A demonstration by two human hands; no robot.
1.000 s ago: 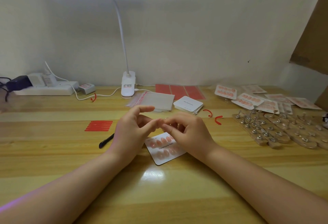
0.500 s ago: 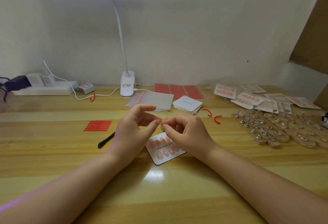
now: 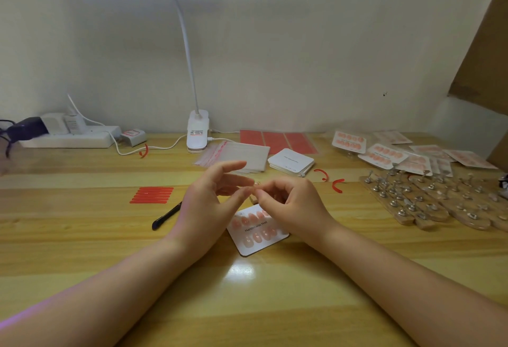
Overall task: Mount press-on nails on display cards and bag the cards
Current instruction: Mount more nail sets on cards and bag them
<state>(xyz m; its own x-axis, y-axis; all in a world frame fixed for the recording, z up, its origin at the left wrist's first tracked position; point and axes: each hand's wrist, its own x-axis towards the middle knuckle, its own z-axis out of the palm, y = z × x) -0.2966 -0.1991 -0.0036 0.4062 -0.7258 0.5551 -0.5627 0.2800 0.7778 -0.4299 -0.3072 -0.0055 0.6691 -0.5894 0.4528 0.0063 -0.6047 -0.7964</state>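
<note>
Our hands meet over the nail card at frame centre.

Our left hand [image 3: 209,203] and right hand [image 3: 291,203] bring their fingers together, pinching something tiny, above the card [image 3: 257,232] on the wooden surface [image 3: 82,236]. Bags [image 3: 242,155] and lamp [image 3: 197,130] lie behind; bagged cards [image 3: 384,154] upper right.

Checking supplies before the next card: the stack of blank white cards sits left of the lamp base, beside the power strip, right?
Not quite. In the head view the stack of blank white cards lies right of the lamp base, next to the clear bags. The power strip is far to the left.
</note>
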